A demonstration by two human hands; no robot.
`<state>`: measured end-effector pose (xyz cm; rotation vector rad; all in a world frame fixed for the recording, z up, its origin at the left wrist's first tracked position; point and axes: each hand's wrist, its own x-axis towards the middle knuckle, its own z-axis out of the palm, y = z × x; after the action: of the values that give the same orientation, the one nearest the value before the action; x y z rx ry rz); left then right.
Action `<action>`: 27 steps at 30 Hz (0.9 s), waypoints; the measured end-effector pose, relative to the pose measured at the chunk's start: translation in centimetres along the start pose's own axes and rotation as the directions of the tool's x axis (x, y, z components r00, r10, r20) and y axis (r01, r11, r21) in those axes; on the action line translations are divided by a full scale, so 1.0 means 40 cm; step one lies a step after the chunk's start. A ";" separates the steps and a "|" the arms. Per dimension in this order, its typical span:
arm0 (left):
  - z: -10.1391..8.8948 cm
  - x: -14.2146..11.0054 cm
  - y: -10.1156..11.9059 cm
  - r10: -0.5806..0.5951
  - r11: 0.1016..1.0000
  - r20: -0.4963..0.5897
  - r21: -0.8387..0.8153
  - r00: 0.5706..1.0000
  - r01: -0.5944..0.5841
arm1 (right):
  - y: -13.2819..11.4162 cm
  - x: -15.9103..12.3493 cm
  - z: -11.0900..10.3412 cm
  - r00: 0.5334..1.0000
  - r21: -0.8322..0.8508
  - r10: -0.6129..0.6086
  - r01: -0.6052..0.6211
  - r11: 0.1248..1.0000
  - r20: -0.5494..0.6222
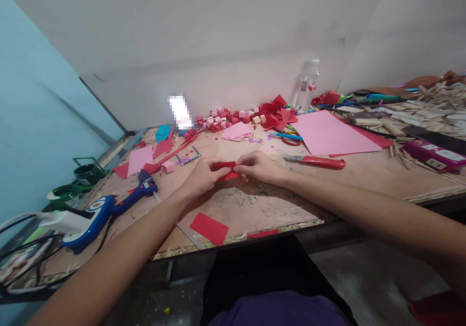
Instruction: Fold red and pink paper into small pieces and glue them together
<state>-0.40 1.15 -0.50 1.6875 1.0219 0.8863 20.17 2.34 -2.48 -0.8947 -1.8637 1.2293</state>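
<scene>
Between my two hands, just above the table, is a small piece of red paper (230,165) with folds in it. My left hand (204,175) pinches its left end, thumb on top. At the other end, my right hand (257,167) grips the paper between thumb and fingers. The fingertips partly cover the paper, so its full shape is hidden. A flat red paper rectangle (209,228) lies near the front edge, below my hands. To the right is a utility knife (324,162) with a red handle, its blade pointing left.
A blue glue gun (145,184) and a blue-white power strip (89,221) with cables lie left. Small pink and red paper cubes (218,120) are heaped behind. Pink sheets (335,132), a plastic bottle (308,86), a purple box (433,155) and wood strips (437,105) fill the right.
</scene>
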 end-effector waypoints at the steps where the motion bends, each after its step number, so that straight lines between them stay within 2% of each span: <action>1: 0.003 -0.004 0.007 -0.012 1.000 0.001 -0.011 1.000 0.012 | -0.002 -0.001 0.001 1.000 0.002 0.005 -0.005 1.000 0.007; 8: 0.008 -0.013 0.021 -0.034 0.999 0.009 0.006 0.999 0.034 | -0.009 -0.002 0.004 0.999 0.018 0.040 -0.040 0.999 0.002; 15: 0.001 -0.004 0.009 0.038 0.994 -0.034 0.104 0.999 -0.034 | -0.009 -0.002 0.004 1.000 -0.027 0.025 -0.025 0.999 0.015; 20: 0.008 -0.017 0.020 0.023 0.999 -0.075 0.042 0.997 -0.020 | -0.016 -0.003 0.006 0.999 -0.033 0.025 -0.024 0.999 0.031; 22: 0.007 -0.017 0.019 0.030 0.998 -0.085 0.065 0.996 -0.025 | -0.015 -0.003 0.006 0.999 -0.030 0.033 -0.032 0.999 0.028; 25: 0.002 -0.010 0.014 0.060 0.990 -0.065 0.133 0.996 -0.051 | -0.009 0.000 0.003 0.999 0.002 0.049 -0.049 0.999 0.006; 27: -0.001 -0.005 0.009 0.056 0.996 -0.039 0.077 0.998 -0.052 | -0.005 0.002 0.001 0.998 0.031 0.064 -0.063 0.998 -0.020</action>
<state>-0.44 0.91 -0.15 1.7741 1.0538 0.9313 20.06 2.32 -2.29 -0.9537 -1.8082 1.2783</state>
